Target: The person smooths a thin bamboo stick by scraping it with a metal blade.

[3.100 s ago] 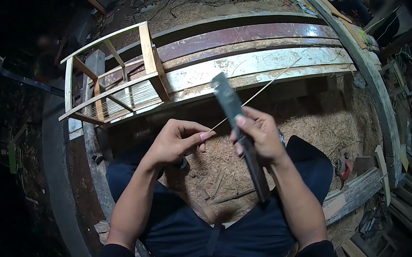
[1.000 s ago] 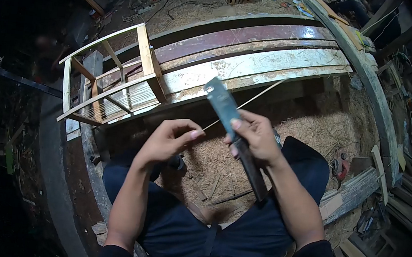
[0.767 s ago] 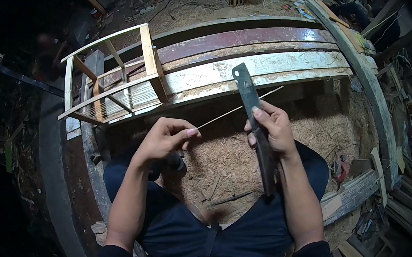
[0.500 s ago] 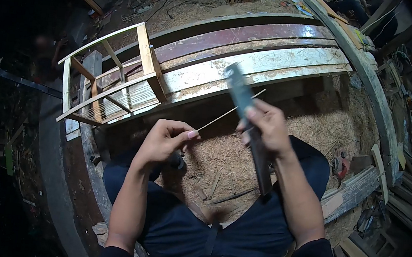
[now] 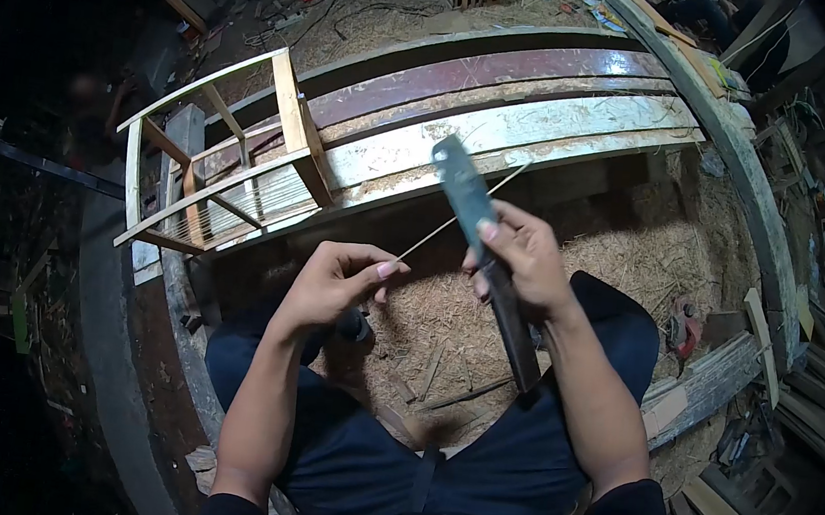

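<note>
Between thumb and fingers, my left hand (image 5: 345,281) pinches one end of a thin pale wooden stick (image 5: 424,242), which slants up to the right. My right hand (image 5: 525,259) is closed around a large knife (image 5: 465,188) with a broad grey blade and a long dark handle (image 5: 515,334). The blade crosses over the stick and hides part of it; whether they touch I cannot tell. Beyond my left hand, a wooden frame (image 5: 304,146) with thin slats rests on the bench.
A low plank bench (image 5: 538,120) strewn with shavings spans the view ahead. Wood shavings (image 5: 596,237) cover the ground around my legs. A thick beam (image 5: 735,151) runs along the right, near a red tool (image 5: 686,332) and stacked boards (image 5: 710,389). Another person (image 5: 739,25) is partly visible at upper right.
My right hand and the knife have moved slightly left, the blade tip shifting left and a little down along the stick. My left hand stays nearly still.
</note>
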Action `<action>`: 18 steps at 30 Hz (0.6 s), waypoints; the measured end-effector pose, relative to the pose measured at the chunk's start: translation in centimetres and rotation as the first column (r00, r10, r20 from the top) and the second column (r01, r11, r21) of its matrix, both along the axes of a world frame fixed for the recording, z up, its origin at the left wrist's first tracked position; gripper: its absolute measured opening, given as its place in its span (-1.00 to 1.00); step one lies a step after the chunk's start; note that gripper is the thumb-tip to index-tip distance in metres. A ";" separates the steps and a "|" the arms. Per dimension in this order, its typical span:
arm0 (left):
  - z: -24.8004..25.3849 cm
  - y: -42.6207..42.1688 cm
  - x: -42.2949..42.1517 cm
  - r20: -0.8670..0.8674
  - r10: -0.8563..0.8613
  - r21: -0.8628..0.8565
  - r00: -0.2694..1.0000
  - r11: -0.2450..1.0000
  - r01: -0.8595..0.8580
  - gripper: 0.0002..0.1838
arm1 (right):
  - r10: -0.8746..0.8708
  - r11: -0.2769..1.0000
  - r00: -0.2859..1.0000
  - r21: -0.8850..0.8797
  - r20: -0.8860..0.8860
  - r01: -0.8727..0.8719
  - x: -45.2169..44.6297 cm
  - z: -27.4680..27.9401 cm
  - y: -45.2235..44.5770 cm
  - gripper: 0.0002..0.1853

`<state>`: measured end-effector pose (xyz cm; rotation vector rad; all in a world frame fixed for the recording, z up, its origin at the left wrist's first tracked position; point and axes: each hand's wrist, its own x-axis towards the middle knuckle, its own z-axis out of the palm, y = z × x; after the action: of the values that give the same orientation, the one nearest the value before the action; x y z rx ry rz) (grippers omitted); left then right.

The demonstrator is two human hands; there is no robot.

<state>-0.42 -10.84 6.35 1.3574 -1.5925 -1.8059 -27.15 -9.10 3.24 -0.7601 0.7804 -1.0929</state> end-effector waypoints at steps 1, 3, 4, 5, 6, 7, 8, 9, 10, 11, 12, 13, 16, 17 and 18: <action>0.2 0.0 -0.1 0.018 -0.025 0.020 1.000 0.999 0.025 -0.73 | -0.058 0.998 0.998 -0.010 0.010 0.058 -0.8 -0.1 -0.4 -0.68; 0.1 0.2 -0.1 -0.019 -0.018 0.009 1.000 1.000 0.018 -0.72 | -0.210 0.978 0.977 -0.004 0.023 0.210 -2.3 0.2 -1.1 -0.72; 0.0 0.2 0.0 -0.013 -0.016 0.008 1.000 1.000 0.016 -0.72 | -0.261 0.965 0.964 -0.007 0.052 0.262 -2.9 0.1 -1.2 -0.73; -0.1 0.1 0.1 -0.008 -0.013 0.006 1.000 1.000 0.013 -0.72 | -0.260 0.965 0.961 0.005 0.098 0.260 -3.2 0.1 -1.1 -0.71; -0.2 0.1 0.0 -0.010 -0.010 0.003 1.000 1.000 0.010 -0.72 | -0.239 0.971 0.967 0.012 0.084 0.239 -3.0 0.0 -1.0 -0.71; -0.3 0.2 -0.2 -0.031 -0.011 -0.011 0.999 1.000 0.011 -0.72 | -0.219 0.976 0.973 0.021 0.071 0.218 -2.7 -0.1 -0.9 -0.71; -0.4 0.2 -0.5 -0.052 -0.014 -0.024 0.999 1.000 0.013 -0.72 | -0.138 0.990 0.990 0.021 0.025 0.138 -2.0 -0.2 -0.5 -0.69; -0.3 0.2 -0.8 -0.051 -0.014 -0.024 0.999 1.000 0.013 -0.72 | -0.058 0.998 0.998 0.027 -0.020 0.059 -0.9 -0.2 -0.1 -0.68; -0.1 0.2 -1.2 -0.047 -0.022 -0.025 0.999 0.999 0.021 -0.72 | 0.027 0.998 1.000 0.051 -0.005 -0.027 0.4 0.4 0.7 -0.65; 0.0 0.2 -1.6 -0.042 -0.030 -0.026 0.999 0.999 0.029 -0.71 | 0.118 0.991 0.993 0.056 0.010 -0.118 1.6 0.2 1.2 -0.63; -0.5 0.3 -1.7 -0.090 -0.022 -0.049 0.996 0.999 0.017 -0.72 | 0.182 0.980 0.982 0.071 0.052 -0.185 2.7 0.2 1.8 -0.64; -0.7 0.3 -1.7 -0.088 -0.024 -0.047 0.996 0.999 0.020 -0.72 | 0.243 0.964 0.965 0.082 0.095 -0.251 3.3 0.2 2.1 -0.64; 0.0 0.2 -1.5 -0.091 -0.025 -0.025 0.995 0.999 0.023 -0.72 | 0.131 0.990 0.991 0.042 0.001 -0.131 1.9 0.3 1.1 -0.65; 0.3 0.3 -1.4 -0.092 -0.023 -0.025 0.995 0.999 0.021 -0.72 | 0.033 0.998 0.999 0.061 0.003 -0.034 0.7 0.0 0.4 -0.66; 0.5 0.3 -1.3 -0.068 -0.018 0.001 0.997 1.000 0.018 -0.72 | -0.048 0.997 0.996 0.059 0.078 0.044 -0.4 -0.2 -0.2 -0.66</action>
<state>-1.70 -10.56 6.82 1.2716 -1.5737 -1.8441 -27.56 -9.27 3.06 -0.6493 0.7620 -1.1305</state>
